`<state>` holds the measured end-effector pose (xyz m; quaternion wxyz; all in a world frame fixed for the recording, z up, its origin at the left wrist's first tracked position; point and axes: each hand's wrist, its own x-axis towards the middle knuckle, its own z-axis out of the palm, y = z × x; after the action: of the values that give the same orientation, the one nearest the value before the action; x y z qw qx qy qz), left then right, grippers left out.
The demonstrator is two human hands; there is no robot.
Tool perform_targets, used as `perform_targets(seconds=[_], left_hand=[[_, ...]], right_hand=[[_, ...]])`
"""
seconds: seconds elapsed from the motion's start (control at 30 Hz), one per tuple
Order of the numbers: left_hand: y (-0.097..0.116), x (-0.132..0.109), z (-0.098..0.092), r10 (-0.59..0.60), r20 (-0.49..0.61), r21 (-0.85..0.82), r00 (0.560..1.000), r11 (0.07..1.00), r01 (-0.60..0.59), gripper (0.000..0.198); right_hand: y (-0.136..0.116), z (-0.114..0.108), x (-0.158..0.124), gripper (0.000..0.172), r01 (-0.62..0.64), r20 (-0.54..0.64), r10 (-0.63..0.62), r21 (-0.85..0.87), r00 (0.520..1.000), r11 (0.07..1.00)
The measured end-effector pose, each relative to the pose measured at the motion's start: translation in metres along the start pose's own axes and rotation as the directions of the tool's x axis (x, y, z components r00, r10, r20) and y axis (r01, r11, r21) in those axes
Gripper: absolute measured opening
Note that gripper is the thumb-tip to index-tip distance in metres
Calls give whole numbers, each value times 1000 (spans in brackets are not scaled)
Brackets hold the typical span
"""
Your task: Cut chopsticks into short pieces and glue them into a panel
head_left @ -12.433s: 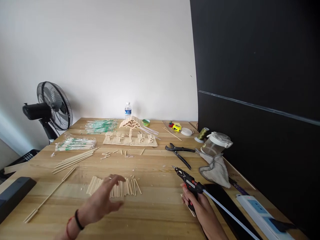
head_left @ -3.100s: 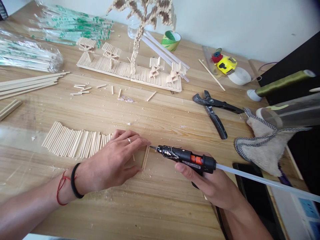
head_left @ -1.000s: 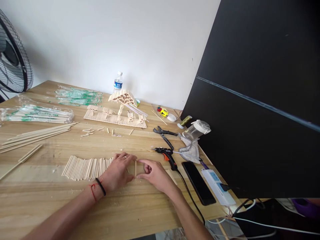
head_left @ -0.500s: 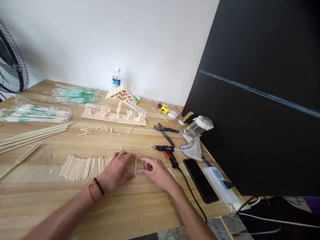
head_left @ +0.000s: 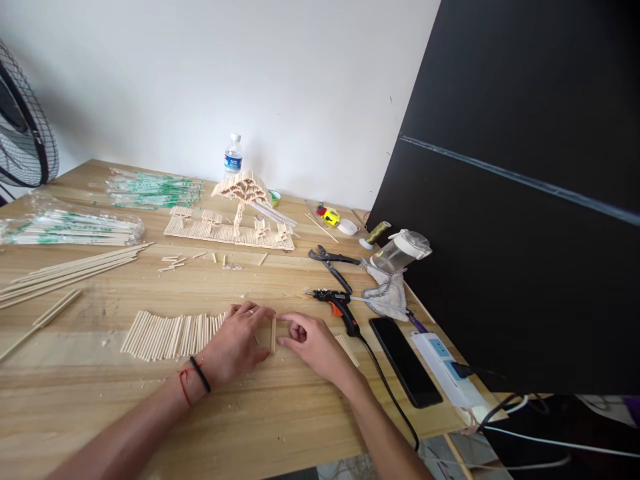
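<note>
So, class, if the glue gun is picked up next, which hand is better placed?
Probably the right hand: it is nearer the glue gun, whose handle lies on that side. The left hand is farther away, close to the row of short sticks.

Sticks between left hand and right hand are pale cream; the left wears a black band and red cord. Right of the hands: black glue gun with orange trigger; black phone; white power strip; whitish cloth, dark-and-white edged. Beyond the hands: green-marked clear wrappers.
</note>
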<state>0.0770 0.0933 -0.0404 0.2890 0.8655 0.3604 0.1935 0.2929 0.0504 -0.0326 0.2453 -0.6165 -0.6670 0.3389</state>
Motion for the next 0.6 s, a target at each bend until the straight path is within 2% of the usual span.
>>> perform_targets(seconds=[0.17,0.6], left_hand=[[0,1,-1,16,0,-6,1000,1000,-16,59],[2,2,0,20,-25,2,999,1000,-20,52]], right_hand=[[2,-1,-1,51,-26,35,26,13,999,1000],[1,0,0,48,-44,38,43,22,998,999]])
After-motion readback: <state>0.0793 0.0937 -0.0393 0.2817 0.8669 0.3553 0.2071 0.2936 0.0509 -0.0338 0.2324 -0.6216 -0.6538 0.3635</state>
